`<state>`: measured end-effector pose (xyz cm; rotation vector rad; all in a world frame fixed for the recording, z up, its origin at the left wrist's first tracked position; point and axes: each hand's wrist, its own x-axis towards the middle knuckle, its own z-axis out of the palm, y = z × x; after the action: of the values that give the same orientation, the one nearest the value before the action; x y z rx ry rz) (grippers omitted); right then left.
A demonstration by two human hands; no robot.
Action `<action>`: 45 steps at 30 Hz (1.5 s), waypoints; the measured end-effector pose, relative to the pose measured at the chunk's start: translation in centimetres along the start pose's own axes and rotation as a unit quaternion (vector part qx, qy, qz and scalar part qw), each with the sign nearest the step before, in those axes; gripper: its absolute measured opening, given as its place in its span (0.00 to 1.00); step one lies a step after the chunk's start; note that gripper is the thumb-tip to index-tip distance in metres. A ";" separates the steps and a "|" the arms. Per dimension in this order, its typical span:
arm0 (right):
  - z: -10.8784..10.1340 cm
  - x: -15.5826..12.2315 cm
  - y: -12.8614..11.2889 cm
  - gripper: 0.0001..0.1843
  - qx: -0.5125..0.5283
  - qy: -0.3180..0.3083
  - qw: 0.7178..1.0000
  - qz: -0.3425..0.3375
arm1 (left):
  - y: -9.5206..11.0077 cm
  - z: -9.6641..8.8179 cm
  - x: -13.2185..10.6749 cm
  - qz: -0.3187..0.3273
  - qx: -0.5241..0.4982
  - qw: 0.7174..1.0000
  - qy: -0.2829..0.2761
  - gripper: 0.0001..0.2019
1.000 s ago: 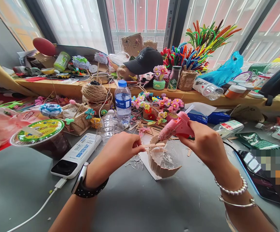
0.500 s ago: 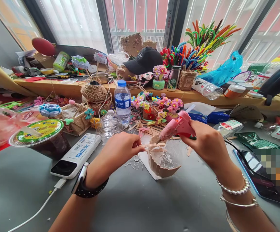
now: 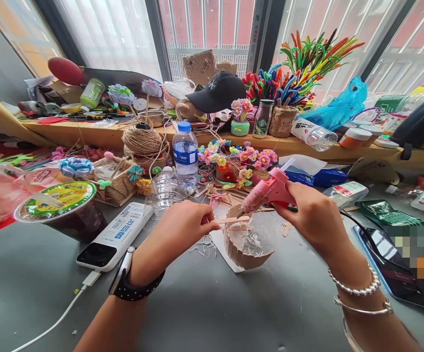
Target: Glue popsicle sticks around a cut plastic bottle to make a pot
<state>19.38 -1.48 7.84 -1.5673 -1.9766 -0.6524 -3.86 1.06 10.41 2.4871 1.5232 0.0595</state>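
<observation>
My left hand (image 3: 192, 220) pinches one end of a wooden craft stick (image 3: 236, 220), which it holds level over the round container. In my right hand (image 3: 309, 215) is a pink hot glue gun (image 3: 266, 190), gripped by its handle with the nozzle pointing down and left at the stick. Whether the nozzle touches the stick I cannot tell. Below them a clear plastic round container (image 3: 250, 259) has craft sticks standing side by side around part of its outer wall. It rests on a white sheet (image 3: 217, 244) on the grey table.
A power bank (image 3: 115, 237) with a white cable and a lidded cup (image 3: 58, 210) lie left. A phone (image 3: 391, 269) lies at the right, near the glue gun's black cord. Behind stand a water bottle (image 3: 185, 156), twine (image 3: 142, 142) and several fuzzy flowers (image 3: 256, 159).
Almost nothing differs. The glue gun's nozzle stays by the craft stick, and both hands hold nearly the same place.
</observation>
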 end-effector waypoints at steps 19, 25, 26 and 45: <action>0.1 -0.1 0.3 0.09 0.001 -0.016 1.000 0.002 | -0.1 0.0 -0.1 0.001 -0.001 1.000 0.005 0.13; 0.0 0.0 0.4 0.09 0.007 -0.011 1.000 -0.010 | -0.1 -0.1 0.0 -0.002 -0.001 1.000 0.005 0.13; 0.0 0.0 0.4 0.08 0.007 -0.012 1.000 -0.010 | -0.1 -0.1 0.0 -0.003 -0.001 1.000 0.005 0.13; 0.0 0.0 0.6 0.07 0.009 -0.018 1.000 -0.008 | -0.1 0.0 0.0 -0.003 0.002 1.000 0.003 0.13</action>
<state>20.01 -1.34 7.85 -1.5638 -2.0175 -0.6169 -3.92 1.08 10.40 2.4874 1.5355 0.0618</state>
